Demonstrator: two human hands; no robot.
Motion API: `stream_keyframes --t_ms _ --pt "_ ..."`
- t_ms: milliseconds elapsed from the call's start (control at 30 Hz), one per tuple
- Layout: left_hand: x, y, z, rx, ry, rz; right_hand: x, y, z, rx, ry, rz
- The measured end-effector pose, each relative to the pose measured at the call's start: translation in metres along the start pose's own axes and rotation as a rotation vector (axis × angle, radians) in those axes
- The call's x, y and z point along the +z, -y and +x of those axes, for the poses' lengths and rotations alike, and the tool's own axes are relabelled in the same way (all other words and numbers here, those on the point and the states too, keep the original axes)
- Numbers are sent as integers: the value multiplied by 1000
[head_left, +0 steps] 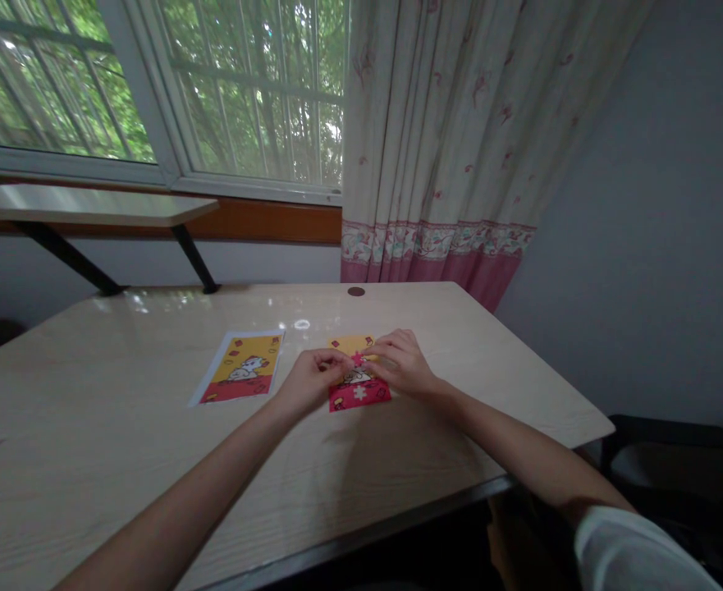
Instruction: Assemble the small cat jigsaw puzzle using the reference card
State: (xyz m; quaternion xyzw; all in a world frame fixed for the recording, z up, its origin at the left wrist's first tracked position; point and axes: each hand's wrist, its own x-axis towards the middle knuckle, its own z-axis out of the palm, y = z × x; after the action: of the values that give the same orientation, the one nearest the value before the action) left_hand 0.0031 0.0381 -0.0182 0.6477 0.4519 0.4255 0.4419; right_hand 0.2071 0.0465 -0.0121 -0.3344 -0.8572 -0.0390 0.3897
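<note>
A jigsaw puzzle (pixel 370 397) with a yellow top, a white cartoon animal and a red bottom lies on the table in front of me. A piece-shaped gap shows pale in its red part. Over the puzzle's middle, a small red puzzle piece (pixel 357 359) sits at the fingertips of my right hand (pixel 405 361), which are closed in a pinch. My left hand (pixel 317 374) is pinched at the puzzle's left side, close to the same piece; whatever its fingertips hold is hidden. To the left lies a printed picture sheet (pixel 244 369) with the same design.
The pale wooden table (pixel 121 443) has a round dark cable cap (pixel 356 291) near its back edge. A raised shelf (pixel 90 203) on black brackets stands at the back left. Behind are a barred window and a patterned curtain (pixel 435 164). A dark chair (pixel 674 460) is at the right.
</note>
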Motion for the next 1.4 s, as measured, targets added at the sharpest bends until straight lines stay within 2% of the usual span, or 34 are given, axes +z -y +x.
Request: stream_keyframes --t_ms 133,400,500,600,700,833,1100,1400 --pt "-3 -5 -1 6 9 4 -1 0 0 -28 -57 -5" --pt "-24 -4 2 7 -95 298 -8 -3 -2 -6 -84 9" --pt "-31 -1 2 57 -98 434 -9 -3 -3 25 -38 83" --pt "-36 0 -2 185 -22 590 -7 -2 -5 91 148 247" --pt "-36 -2 -6 359 157 679 -3 -1 -7 178 341 388" --pt "-31 -6 -12 495 334 745 -2 0 -8 228 456 405" --pt "-20 -18 -22 553 421 835 -4 0 -8 228 500 354" --pt "-18 -16 -23 590 405 911 0 -2 -10 165 469 298"
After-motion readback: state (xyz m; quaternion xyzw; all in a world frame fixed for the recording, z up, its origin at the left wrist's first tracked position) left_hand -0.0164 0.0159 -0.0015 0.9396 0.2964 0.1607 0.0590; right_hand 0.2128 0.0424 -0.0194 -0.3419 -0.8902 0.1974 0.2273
